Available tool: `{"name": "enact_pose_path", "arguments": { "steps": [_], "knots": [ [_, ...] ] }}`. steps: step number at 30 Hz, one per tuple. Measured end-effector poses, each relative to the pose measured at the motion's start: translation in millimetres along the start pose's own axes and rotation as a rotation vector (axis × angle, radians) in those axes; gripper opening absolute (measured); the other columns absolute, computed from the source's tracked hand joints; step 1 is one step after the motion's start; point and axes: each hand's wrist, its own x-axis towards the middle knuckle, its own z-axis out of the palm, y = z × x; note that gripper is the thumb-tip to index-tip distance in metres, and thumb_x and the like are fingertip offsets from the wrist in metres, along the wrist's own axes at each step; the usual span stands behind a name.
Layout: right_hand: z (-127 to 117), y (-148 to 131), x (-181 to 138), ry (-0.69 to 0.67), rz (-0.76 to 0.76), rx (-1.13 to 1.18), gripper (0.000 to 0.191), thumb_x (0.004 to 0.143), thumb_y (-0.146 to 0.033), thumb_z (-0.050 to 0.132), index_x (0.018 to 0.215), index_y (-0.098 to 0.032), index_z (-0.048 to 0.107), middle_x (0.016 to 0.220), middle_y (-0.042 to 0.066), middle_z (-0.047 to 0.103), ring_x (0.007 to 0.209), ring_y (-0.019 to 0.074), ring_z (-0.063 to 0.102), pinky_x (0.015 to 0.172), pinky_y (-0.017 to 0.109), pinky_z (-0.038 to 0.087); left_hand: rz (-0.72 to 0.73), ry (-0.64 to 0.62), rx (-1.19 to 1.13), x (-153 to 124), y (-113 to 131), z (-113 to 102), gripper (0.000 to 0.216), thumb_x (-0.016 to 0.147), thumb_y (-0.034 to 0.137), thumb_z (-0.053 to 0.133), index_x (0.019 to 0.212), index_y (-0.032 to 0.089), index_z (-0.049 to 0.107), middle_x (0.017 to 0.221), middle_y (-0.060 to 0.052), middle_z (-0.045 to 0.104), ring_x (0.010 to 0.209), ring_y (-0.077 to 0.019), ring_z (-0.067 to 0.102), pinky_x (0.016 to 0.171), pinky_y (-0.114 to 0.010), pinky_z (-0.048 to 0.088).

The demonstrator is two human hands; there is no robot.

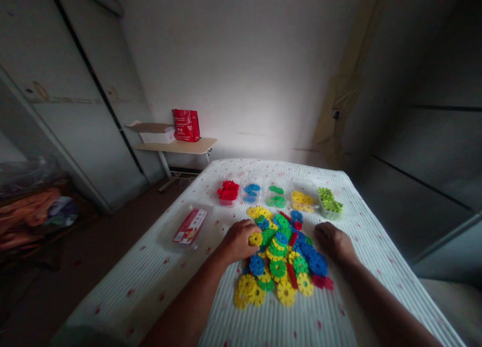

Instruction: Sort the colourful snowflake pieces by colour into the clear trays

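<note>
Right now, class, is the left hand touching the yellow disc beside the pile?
Touching. The head view shows the left hand pinching the yellow disc at the edge of the pile, no gap visible.

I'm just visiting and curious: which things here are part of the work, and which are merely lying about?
In use: left hand holding a yellow disc; right hand beside the disc pile; five trays of colour-sorted discs.
Lying about: red card; side table; red bag; clothes.
</note>
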Motion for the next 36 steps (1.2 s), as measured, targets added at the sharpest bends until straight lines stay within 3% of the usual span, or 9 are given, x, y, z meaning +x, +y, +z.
{"name": "enact_pose_path", "arguments": {
  "steps": [6, 11, 14, 18, 22, 26, 29, 32, 36],
  "knots": [
    [0.1, -0.6, -0.3, 0.019, 0.028, 0.0, 0.028, 0.081, -0.032, 0.038, 0.078, -0.021, 0.063, 0.079, 0.005, 0.065, 0.067, 0.0152, 0.061, 0.058, 0.023, 0.043, -0.009, 0.014, -0.057, 0.8, -2.9, 4.5, 0.038, 0.058, 0.018, 0.066, 0.096, 0.021, 0.065, 0.093, -0.005, 0.061, 0.089, -0.0195, 0.055, 0.08, -0.03, 0.045],
    [-5.9, -7.3, 2.4, 0.002, 0.039, 0.086, 0.026, 0.08, -0.033, 0.04, 0.077, -0.02, 0.063, 0.079, 0.005, 0.065, 0.067, 0.0157, 0.061, 0.059, 0.024, 0.044, -0.062, 0.123, -0.165, 1.9, -2.3, 9.0, 0.047, 0.062, 0.017, 0.065, 0.108, 0.023, 0.058, 0.102, -0.004, 0.06, 0.092, -0.0174, 0.054, 0.085, -0.029, 0.044],
    [-13.3, -30.3, 7.6, -0.008, 0.029, 0.258, 0.027, 0.082, -0.035, 0.04, 0.08, -0.019, 0.062, 0.079, 0.006, 0.066, 0.069, 0.0166, 0.061, 0.062, 0.025, 0.045, -0.115, 0.19, -0.174, 2.2, 1.3, 11.6, 0.057, 0.06, 0.017, 0.066, 0.114, 0.023, 0.051, 0.098, -0.003, 0.059, 0.087, -0.016, 0.054, 0.082, -0.028, 0.045],
    [-20.2, -78.7, 15.8, -0.102, -0.001, 0.506, 0.029, 0.084, -0.038, 0.042, 0.084, -0.018, 0.063, 0.079, 0.005, 0.065, 0.071, 0.0156, 0.06, 0.065, 0.025, 0.045, -0.067, 0.258, -0.11, 1.2, 8.6, 16.3, 0.053, 0.061, 0.017, 0.067, 0.11, 0.021, 0.049, 0.099, -0.004, 0.058, 0.09, -0.0176, 0.054, 0.082, -0.031, 0.045],
    [-15.9, -118.5, 21.1, -0.226, -0.039, 0.593, 0.028, 0.082, -0.04, 0.047, 0.082, -0.019, 0.064, 0.077, 0.004, 0.064, 0.067, 0.0151, 0.057, 0.059, 0.025, 0.043, 0.007, 0.258, -0.067, -0.4, 16.3, 20.9, 0.047, 0.065, 0.017, 0.065, 0.107, 0.02, 0.047, 0.1, -0.005, 0.057, 0.093, -0.0187, 0.055, 0.082, -0.032, 0.046],
    [-3.2, -136.3, 23.7, -0.274, -0.033, 0.58, 0.026, 0.079, -0.039, 0.052, 0.065, -0.018, 0.059, 0.06, -0.002, 0.054, 0.054, 0.0102, 0.047, 0.048, 0.021, 0.034, 0.072, 0.27, -0.062, -1.1, 22.0, 22.6, 0.04, 0.072, 0.018, 0.06, 0.109, 0.02, 0.046, 0.101, -0.007, 0.057, 0.096, -0.0196, 0.054, 0.082, -0.033, 0.046],
    [-1.2, -134.6, 29.0, -0.239, -0.036, 0.548, 0.031, 0.078, -0.039, 0.051, 0.055, -0.018, 0.049, 0.051, -0.005, 0.041, 0.048, 0.0073, 0.036, 0.043, 0.02, 0.026, 0.071, 0.279, -0.088, -0.4, 22.7, 19.4, 0.049, 0.07, 0.02, 0.063, 0.115, 0.021, 0.044, 0.106, -0.008, 0.056, 0.099, -0.0206, 0.054, 0.084, -0.034, 0.046],
    [-13.2, -118.0, 44.7, -0.099, -0.033, 0.482, 0.034, 0.08, -0.041, 0.047, 0.054, -0.018, 0.047, 0.051, -0.005, 0.041, 0.049, 0.0071, 0.036, 0.044, 0.019, 0.026, 0.049, 0.29, -0.095, 1.3, 16.8, 13.2, 0.055, 0.069, 0.022, 0.064, 0.12, 0.022, 0.043, 0.112, -0.008, 0.055, 0.103, -0.0215, 0.052, 0.088, -0.036, 0.045],
    [-36.1, -79.8, 79.5, 0.143, 0.065, 0.224, 0.033, 0.08, -0.039, 0.044, 0.055, -0.018, 0.05, 0.052, 0.0, 0.05, 0.05, 0.0094, 0.042, 0.048, 0.022, 0.029, -0.008, 0.321, -0.065, 3.0, 4.1, 7.1, 0.031, 0.076, 0.015, 0.052, 0.105, 0.022, 0.055, 0.103, -0.005, 0.059, 0.1, -0.0181, 0.053, 0.088, -0.032, 0.044]
  ]
}}
